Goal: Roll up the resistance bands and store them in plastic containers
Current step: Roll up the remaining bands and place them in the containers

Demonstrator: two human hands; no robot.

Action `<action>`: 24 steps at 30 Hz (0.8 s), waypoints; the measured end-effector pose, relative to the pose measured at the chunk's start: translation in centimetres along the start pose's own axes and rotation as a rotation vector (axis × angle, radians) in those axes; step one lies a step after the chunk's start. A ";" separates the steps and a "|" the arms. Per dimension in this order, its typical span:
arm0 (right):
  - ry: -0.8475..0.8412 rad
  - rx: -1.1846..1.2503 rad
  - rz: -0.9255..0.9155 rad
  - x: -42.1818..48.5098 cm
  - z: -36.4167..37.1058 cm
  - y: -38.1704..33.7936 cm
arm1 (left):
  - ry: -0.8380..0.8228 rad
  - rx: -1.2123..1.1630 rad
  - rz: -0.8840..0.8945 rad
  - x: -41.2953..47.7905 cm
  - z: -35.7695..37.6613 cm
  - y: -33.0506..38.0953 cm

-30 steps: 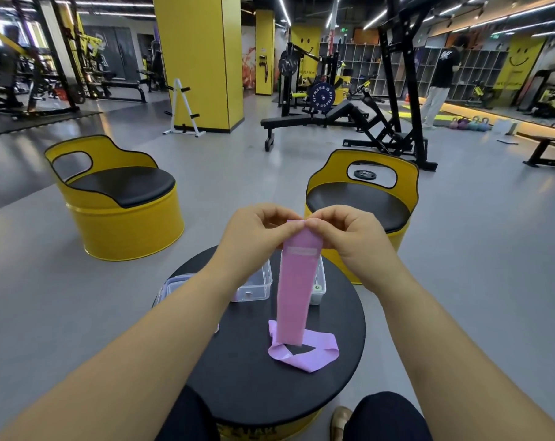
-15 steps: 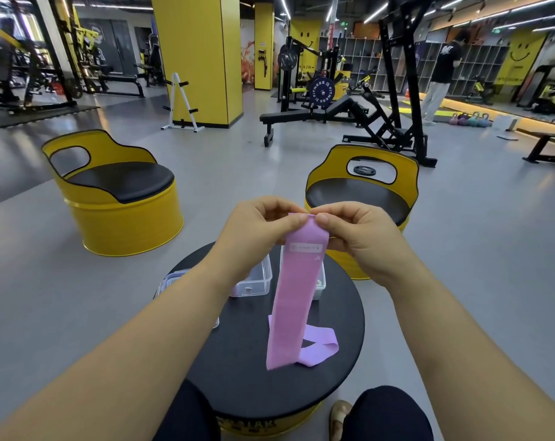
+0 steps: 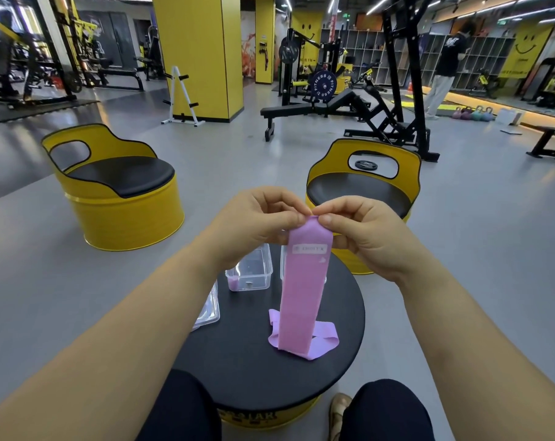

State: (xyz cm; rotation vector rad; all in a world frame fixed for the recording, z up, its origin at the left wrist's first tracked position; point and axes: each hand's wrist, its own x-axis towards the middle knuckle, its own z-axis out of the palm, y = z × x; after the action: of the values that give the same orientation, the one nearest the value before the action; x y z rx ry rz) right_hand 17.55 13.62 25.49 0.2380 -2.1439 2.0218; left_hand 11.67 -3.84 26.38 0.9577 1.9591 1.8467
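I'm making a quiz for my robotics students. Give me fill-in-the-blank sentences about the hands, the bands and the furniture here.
The left hand and right hand pinch the pink band by its ___ end.
A lilac band lies on the round ___ table.
The barrel chair beyond the left arm has a ___ body.
Missing words: top; black; yellow.

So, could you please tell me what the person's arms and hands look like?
The left forearm and right forearm are bare to the frame edge, no sleeves showing. The left hand and right hand wear no gloves, rings, watch or bracelet.
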 end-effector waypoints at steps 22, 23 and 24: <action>0.038 -0.413 -0.143 -0.1 0.0 0.3 | 0.111 0.103 -0.116 -0.1 0.4 -0.3; 0.042 -0.429 -0.147 0.0 0.1 0.4 | 0.112 0.150 -0.112 -0.1 0.4 -0.3; 0.048 -0.424 -0.146 0.0 0.1 0.5 | 0.120 0.188 -0.101 0.0 0.4 -0.2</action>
State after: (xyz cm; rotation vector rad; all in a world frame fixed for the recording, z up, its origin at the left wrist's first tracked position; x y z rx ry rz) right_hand 17.43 13.55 25.00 0.2684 -2.3787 1.4384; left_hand 11.90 -3.53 26.09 0.7987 2.2418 1.7253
